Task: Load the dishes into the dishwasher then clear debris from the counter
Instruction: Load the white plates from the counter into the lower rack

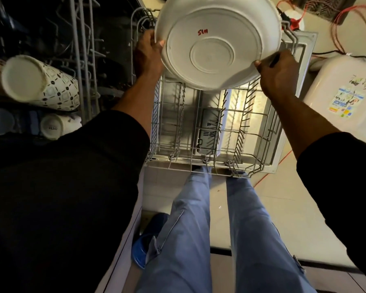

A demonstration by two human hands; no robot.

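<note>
plate [218,39]: white, underside up, red marking, top centre | left hand [148,51] and right hand [277,70]: each grips its rim | lower rack [199,123]: beneath

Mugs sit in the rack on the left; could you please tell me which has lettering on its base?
The plain white mug just below the patterned mug, whose base is blank.

Plate [218,39] is white, red marker scrawl across its underside; rack [199,123] is plain grey wire; the mug [57,87] is white with a dark lattice of diamonds and dots; my sleeves [72,187] are black; trousers [184,240] pale blue; shoe [142,246] bright blue; cables [347,24] red against the cream floor [283,197]; the tub [334,81] is white, its label [347,100] blue and yellow.
</note>
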